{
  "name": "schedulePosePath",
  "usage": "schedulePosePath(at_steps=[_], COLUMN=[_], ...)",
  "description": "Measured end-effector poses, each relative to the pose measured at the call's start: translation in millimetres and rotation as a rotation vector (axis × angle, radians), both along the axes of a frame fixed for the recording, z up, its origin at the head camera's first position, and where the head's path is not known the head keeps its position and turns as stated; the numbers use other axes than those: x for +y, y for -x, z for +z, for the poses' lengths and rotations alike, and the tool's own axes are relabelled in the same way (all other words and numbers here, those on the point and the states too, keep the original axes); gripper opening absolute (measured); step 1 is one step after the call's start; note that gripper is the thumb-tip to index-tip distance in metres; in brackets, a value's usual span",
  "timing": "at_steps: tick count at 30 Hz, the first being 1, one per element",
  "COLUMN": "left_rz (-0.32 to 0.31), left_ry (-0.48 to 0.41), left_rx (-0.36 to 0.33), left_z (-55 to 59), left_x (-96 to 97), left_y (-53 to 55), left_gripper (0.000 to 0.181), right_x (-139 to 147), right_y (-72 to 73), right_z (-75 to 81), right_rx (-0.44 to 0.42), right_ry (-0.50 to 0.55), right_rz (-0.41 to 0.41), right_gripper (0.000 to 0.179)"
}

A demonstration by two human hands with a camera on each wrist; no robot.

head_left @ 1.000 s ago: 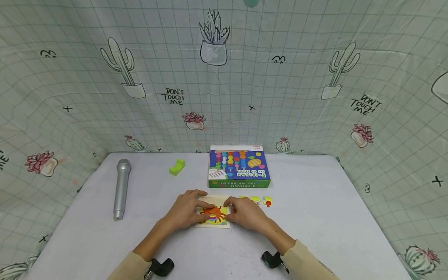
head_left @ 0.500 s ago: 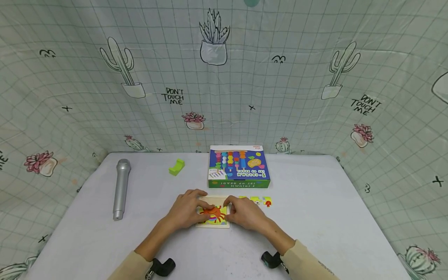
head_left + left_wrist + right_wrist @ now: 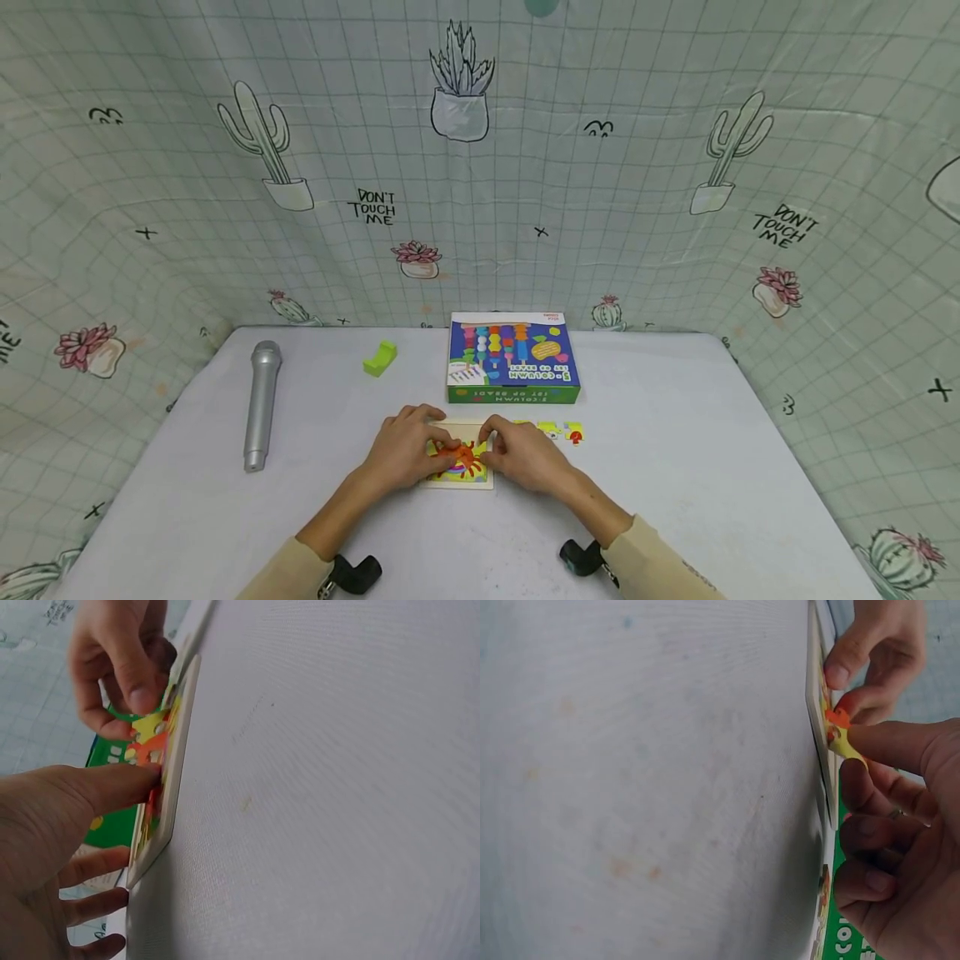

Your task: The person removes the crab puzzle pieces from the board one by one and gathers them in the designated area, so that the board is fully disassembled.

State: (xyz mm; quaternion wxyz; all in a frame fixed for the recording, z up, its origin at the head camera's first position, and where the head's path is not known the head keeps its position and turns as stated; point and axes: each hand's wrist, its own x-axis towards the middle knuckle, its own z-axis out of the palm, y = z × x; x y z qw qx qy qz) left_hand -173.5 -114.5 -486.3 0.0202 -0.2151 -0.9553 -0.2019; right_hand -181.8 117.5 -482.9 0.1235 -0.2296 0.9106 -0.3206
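Observation:
A small wooden puzzle [image 3: 459,486] with a red-orange crab-like picture lies flat on the white table between both hands. From the left side my left hand [image 3: 405,446] rests on it, thumb pressing the picture and other fingers spread along the frame's far side. My right hand [image 3: 528,457] is at the puzzle's right edge. In the right wrist view its thumb and index finger pinch a yellow and orange puzzle piece [image 3: 843,741], tilted up from the frame. Loose yellow puzzle pieces [image 3: 574,432] lie just beyond the right hand, which partly hides them.
Behind the puzzle lies a blue and green bead-set box [image 3: 513,354]. A light green block [image 3: 381,358] sits at the back left, and a silver microphone [image 3: 262,408] lies farther left. A patterned grid cloth hangs behind the table.
The right thumb has moved up slightly, and the puzzle piece at the right edge now stands tilted in its pinch. The left hand has barely shifted.

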Motion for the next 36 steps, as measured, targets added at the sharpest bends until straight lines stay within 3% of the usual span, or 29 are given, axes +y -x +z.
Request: schedulePosePath(at_steps=[5,12,20,36], left_rz=[-0.003,-0.002,0.001,-0.005], left_ry=[0.010,0.017,0.018,0.015], left_rx=[0.000,0.006,0.004,-0.038], left_z=[0.9,0.5,1.1,3.0], left_x=[0.7,1.6,0.9,-0.5], left_y=[-0.6,-1.1,-0.5,-1.2], left_gripper=[0.023,0.025,0.023,0.025], right_x=[1.2,2.1,11.4,106.0], right_y=[1.6,2.0,2.7,2.9], right_z=[0.6,1.9,7.1,10.6], right_rx=[-0.014,-0.050,-0.058,-0.186], right_ry=[0.079,0.153,0.207,0.163], right_rz=[0.013,0.027,-0.015,-0.175], right_gripper=[0.005,0.006,0.006,0.010])
